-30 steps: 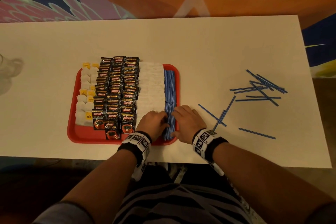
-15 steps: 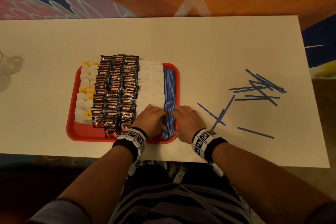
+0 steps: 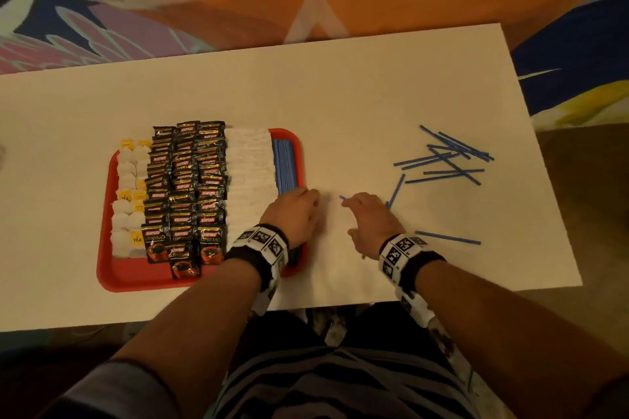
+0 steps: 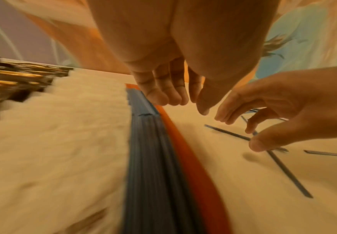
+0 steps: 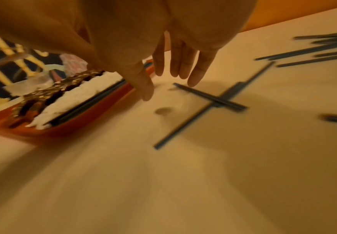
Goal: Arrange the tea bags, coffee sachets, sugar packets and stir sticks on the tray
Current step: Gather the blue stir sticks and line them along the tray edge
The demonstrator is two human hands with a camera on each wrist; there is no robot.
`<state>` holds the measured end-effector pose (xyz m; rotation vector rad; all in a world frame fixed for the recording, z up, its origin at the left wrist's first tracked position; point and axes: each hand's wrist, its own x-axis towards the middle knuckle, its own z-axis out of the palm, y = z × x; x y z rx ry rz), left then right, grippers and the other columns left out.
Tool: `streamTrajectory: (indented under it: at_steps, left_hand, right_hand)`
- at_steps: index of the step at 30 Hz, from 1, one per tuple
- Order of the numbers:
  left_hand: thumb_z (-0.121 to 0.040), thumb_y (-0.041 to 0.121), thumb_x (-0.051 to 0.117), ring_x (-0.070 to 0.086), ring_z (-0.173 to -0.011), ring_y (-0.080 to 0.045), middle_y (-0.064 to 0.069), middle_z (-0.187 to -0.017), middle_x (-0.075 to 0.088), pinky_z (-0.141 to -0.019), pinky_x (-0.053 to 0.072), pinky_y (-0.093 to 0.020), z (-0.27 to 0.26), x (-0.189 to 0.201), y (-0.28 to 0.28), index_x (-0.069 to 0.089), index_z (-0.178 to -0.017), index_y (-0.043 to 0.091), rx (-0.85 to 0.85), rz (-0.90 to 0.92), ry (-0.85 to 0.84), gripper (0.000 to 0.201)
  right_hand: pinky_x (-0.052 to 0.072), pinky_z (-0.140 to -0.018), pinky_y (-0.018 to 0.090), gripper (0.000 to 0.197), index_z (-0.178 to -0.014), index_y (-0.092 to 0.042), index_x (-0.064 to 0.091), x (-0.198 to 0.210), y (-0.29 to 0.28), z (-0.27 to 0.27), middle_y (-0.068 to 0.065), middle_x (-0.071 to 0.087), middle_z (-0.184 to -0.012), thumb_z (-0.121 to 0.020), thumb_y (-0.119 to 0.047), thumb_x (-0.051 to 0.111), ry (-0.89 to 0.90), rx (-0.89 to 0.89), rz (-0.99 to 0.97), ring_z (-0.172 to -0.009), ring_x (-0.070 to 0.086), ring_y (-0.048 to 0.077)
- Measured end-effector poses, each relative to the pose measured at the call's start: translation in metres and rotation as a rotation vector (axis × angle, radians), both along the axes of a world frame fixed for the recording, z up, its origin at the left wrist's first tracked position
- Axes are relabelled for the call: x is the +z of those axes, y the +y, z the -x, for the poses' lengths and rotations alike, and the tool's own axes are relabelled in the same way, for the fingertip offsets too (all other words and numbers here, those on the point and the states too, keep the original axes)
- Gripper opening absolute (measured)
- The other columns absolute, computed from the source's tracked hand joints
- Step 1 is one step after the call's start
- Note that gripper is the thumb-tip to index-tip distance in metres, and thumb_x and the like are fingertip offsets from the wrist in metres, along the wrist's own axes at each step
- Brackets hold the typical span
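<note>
Hands: my left hand (image 3: 292, 214) lay relaxed over the tray (image 3: 136, 277) rim; my right hand (image 3: 369, 219) hovered spread, holding nothing.
Stir sticks (image 3: 449, 160): light, stiff, slippery; I'd pinch mid-length.

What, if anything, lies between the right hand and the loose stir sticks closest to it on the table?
Nothing visible. The right hand hovers open over bare table, fingertips right by the nearest crossed stir sticks; no other object sits between them. The red tray lies off to its left.
</note>
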<state>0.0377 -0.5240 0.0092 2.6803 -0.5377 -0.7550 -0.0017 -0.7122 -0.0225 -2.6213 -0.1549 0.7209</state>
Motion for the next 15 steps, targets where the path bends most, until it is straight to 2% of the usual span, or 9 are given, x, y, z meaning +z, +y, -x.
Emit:
streamTrajectory:
  at_steps: [3, 6, 10, 13, 15]
  left_hand:
    - [-0.093, 0.036, 0.06, 0.048, -0.116, -0.029, -0.009, -0.124, 0.051, -0.092, 0.045, -0.041, -0.006, -0.006, -0.037, 0.054, -0.125, 0.011, -0.101, -0.063, 0.022, 0.041]
    - [-0.088, 0.051, 0.065, 0.038, -0.127, -0.029, -0.008, -0.138, 0.043, -0.102, 0.04, -0.043, -0.006, -0.017, -0.073, 0.047, -0.138, 0.014, -0.223, -0.155, 0.034, 0.065]
    - [-0.087, 0.04, 0.069, 0.038, -0.127, -0.03, -0.008, -0.141, 0.039, -0.103, 0.039, -0.042, 0.001, -0.031, -0.111, 0.041, -0.144, 0.019, -0.346, -0.233, 0.02, 0.066]
    - [-0.093, 0.03, 0.063, 0.041, -0.124, -0.028, -0.006, -0.136, 0.044, -0.101, 0.04, -0.041, 0.0, -0.038, -0.135, 0.043, -0.144, 0.023, -0.315, -0.2, 0.0, 0.055]
    - [-0.096, 0.024, 0.057, 0.044, -0.122, -0.028, -0.006, -0.134, 0.048, -0.099, 0.042, -0.04, -0.003, -0.041, -0.149, 0.047, -0.142, 0.023, -0.278, -0.163, 0.015, 0.047]
  right_hand:
    - [0.034, -0.108, 0.034, 0.05, -0.134, -0.02, 0.045, 0.003, -0.05, 0.005, 0.003, 0.043, -0.134, -0.088, -0.014, 0.065, 0.02, -0.124, 0.038, -0.127, 0.038, 0.024]
    - [0.032, -0.107, 0.033, 0.041, -0.128, -0.021, 0.048, 0.005, -0.104, 0.017, 0.002, 0.045, -0.132, -0.091, -0.014, 0.061, 0.073, -0.179, 0.156, -0.126, 0.038, 0.024]
    - [0.035, -0.102, 0.032, 0.027, -0.117, -0.025, 0.056, 0.003, -0.16, 0.04, -0.002, 0.05, -0.122, -0.091, -0.023, 0.063, 0.165, -0.223, 0.256, -0.119, 0.044, 0.021]
    - [0.043, -0.095, 0.034, 0.012, -0.103, -0.025, 0.065, 0.001, -0.175, 0.041, 0.0, 0.057, -0.11, -0.093, -0.025, 0.059, 0.188, -0.222, 0.244, -0.11, 0.051, 0.021]
    - [0.047, -0.088, 0.034, 0.014, -0.099, -0.023, 0.069, -0.001, -0.179, 0.032, 0.001, 0.061, -0.105, -0.093, -0.021, 0.057, 0.184, -0.207, 0.223, -0.103, 0.056, 0.022]
